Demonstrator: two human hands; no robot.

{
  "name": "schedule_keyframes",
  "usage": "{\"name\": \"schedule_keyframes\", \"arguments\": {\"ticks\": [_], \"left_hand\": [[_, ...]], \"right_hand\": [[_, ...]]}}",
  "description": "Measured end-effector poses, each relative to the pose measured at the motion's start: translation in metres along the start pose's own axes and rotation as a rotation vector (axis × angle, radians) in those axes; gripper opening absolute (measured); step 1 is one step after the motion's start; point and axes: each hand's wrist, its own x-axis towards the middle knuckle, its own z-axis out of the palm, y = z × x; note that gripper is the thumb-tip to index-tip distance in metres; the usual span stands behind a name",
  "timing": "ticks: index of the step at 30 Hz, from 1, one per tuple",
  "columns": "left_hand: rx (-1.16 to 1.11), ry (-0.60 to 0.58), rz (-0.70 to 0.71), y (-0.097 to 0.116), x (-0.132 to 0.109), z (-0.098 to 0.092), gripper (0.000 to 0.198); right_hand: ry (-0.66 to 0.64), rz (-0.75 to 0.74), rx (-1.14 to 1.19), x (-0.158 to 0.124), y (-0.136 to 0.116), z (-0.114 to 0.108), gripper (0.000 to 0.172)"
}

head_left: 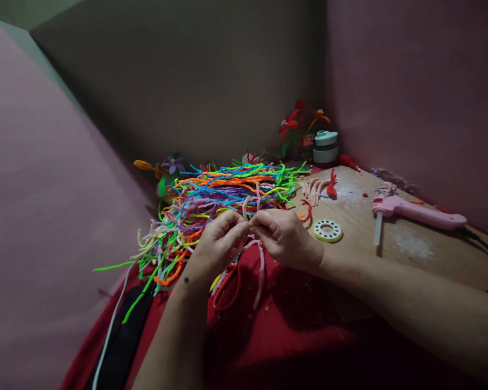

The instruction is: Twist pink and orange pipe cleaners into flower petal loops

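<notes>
My left hand (217,241) and my right hand (282,235) meet fingertip to fingertip over a red cloth (293,319). Both pinch a pink pipe cleaner (261,271), whose ends hang down below the hands. Orange-handled scissors (228,290) lie on the cloth just under my left hand. Behind the hands spreads a big heap of pipe cleaners (215,203) in green, orange, blue, purple and yellow.
A wooden board (415,246) at the right holds a pink glue gun (417,212), a white ring-shaped disc (327,229) and small pink and red pipe-cleaner pieces (319,187). Finished pipe-cleaner flowers (303,122) and a white jar (325,147) stand in the corner. Walls close in left, back, right.
</notes>
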Motion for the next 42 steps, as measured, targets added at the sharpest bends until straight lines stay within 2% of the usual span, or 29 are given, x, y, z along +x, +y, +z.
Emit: {"name": "schedule_keyframes", "arguments": {"ticks": [2,5,8,11,18,20,24,26,28,32,34,37,42], "left_hand": [[-0.066,-0.017,-0.036,-0.001,0.001,0.000,0.019],[-0.105,0.033,-0.024,-0.005,0.003,-0.002,0.020],[-0.158,0.099,0.002,-0.008,0.006,-0.006,0.020],[-0.148,0.132,0.010,-0.009,0.007,-0.008,0.019],[-0.008,0.125,-0.020,-0.001,0.005,-0.006,0.017],[0.094,0.142,-0.033,-0.001,0.005,-0.005,0.017],[0.324,0.188,-0.031,-0.003,0.007,-0.004,0.017],[0.347,0.185,-0.035,-0.003,0.007,-0.004,0.018],[0.301,0.172,-0.056,-0.001,0.007,-0.005,0.017],[0.214,0.136,-0.071,0.001,0.006,-0.006,0.016],[0.206,0.101,-0.046,-0.001,0.007,-0.007,0.018],[0.200,0.050,-0.045,-0.005,0.008,-0.006,0.020],[0.164,0.001,-0.078,-0.007,0.008,-0.007,0.021]], "right_hand": [[0.002,0.013,0.020,0.000,0.000,0.001,0.016],[-0.067,0.304,0.370,0.005,0.000,0.001,0.015],[-0.188,0.615,0.796,0.009,0.002,0.001,0.023],[-0.251,0.743,0.966,0.010,0.008,0.001,0.024],[-0.234,0.709,0.797,0.010,0.008,0.002,0.021],[-0.240,0.619,0.589,0.008,0.005,0.002,0.025],[-0.151,0.265,-0.115,0.002,0.002,0.003,0.027],[-0.127,0.204,-0.250,0.000,0.002,0.004,0.025],[-0.142,0.273,-0.121,0.001,0.002,0.004,0.027],[-0.195,0.524,0.518,0.006,0.002,0.005,0.021],[-0.183,0.614,0.687,0.008,0.002,0.005,0.016],[-0.158,0.668,0.707,0.008,0.004,0.005,0.012],[-0.221,0.627,0.540,0.006,0.008,0.006,0.016]]}}
